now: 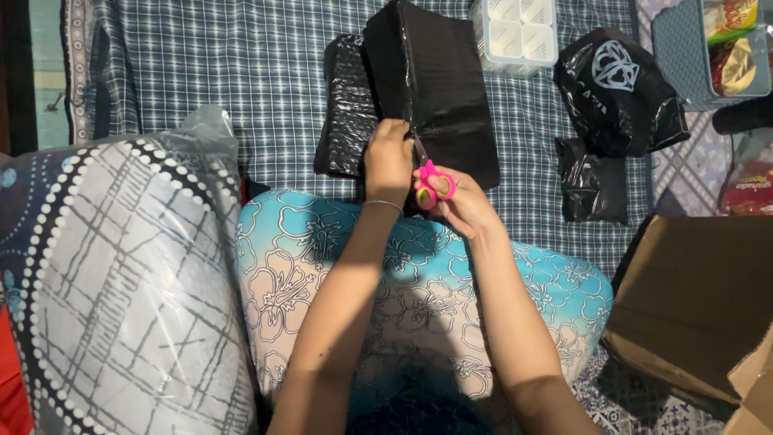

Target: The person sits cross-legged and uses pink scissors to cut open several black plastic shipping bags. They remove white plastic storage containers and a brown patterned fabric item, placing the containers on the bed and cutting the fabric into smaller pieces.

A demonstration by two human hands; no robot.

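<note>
A person seated on a checked cloth [241, 72] works a pair of pink-handled scissors [431, 184] into a black plastic parcel [439, 89]. The right hand [459, 201] has its fingers threaded through the scissor loops and closed round them, the blades pointing up and away from the fingertips into the parcel's near edge. The left hand [389, 161] sits just beside the blades, fingers curled down over that same lower edge and pinching it fast; a thin bangle [381, 205] circles the wrist. The parcel stands tilted up from the cloth directly beyond both sets of fingers, a second dark wrapped packet [346, 105] lying flat just left of it. By the look of its glossy, creased film, the parcel is light, soft-skinned and slippery, the wrap likely to slide or bunch unless held taut; the flat sealed edge close beside the cut line looks the surest place to grip, with fingertips kept clear of the blades. Farther right of the hands lie two more black bags, a large one with a white emblem [616, 93] and a smaller one [592, 189], with an open cardboard box [692, 306] at the near right. A white tray of compartments [515, 32] rests beyond the parcel, and a large patterned bundle in clear plastic [121, 274] fills the left.
</note>
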